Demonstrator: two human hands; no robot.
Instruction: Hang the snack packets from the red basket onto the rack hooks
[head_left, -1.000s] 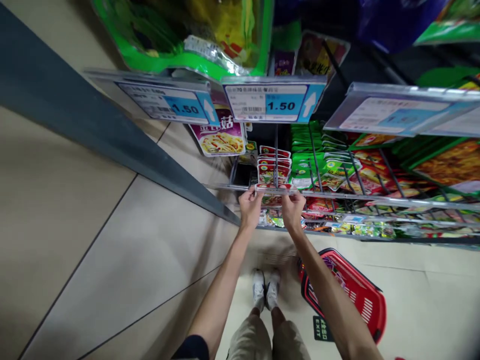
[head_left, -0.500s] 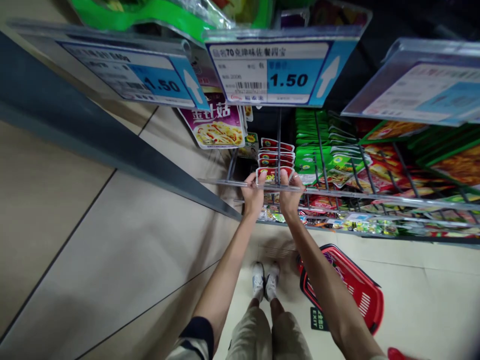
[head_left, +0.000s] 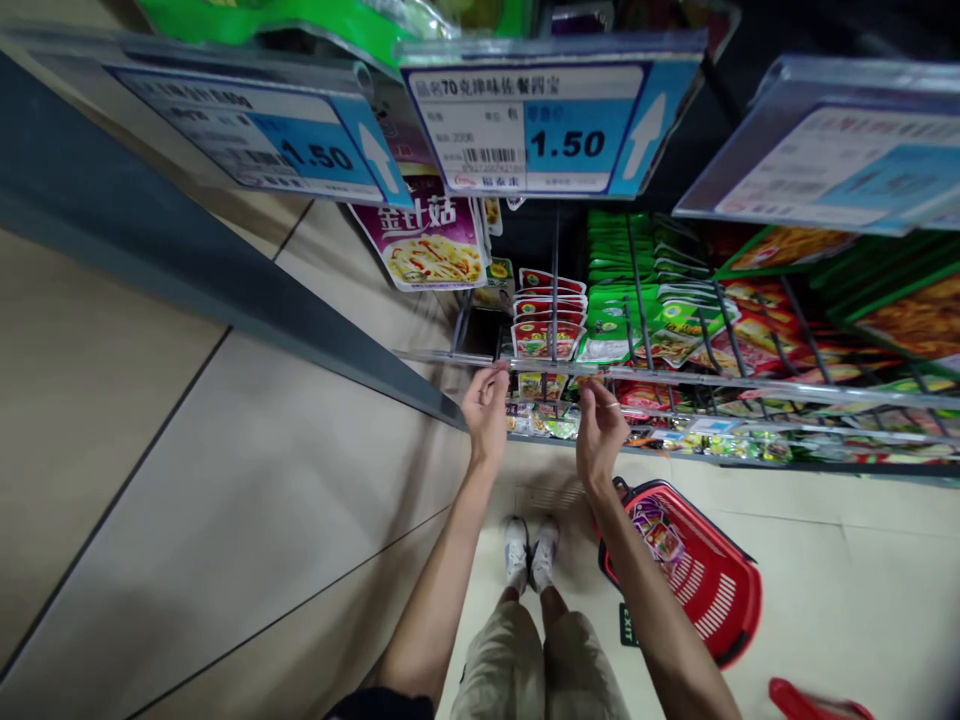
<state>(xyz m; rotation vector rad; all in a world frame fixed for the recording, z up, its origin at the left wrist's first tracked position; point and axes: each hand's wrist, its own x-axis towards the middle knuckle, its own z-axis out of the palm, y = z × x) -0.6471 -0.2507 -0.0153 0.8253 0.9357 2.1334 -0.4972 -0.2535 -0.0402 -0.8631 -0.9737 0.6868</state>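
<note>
While leaving seemingly little undone at flat, glossy red-and-white packets, holding nothing visible in left hand or right hand, curling fingers, not showing whether together or apart.

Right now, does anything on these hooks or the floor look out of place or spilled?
Nothing plainly stands out. The red packets hang in a row, green packets beside them, and the basket sits on the floor. I see no spill or tear; the lowest packets are too small to judge.
</note>
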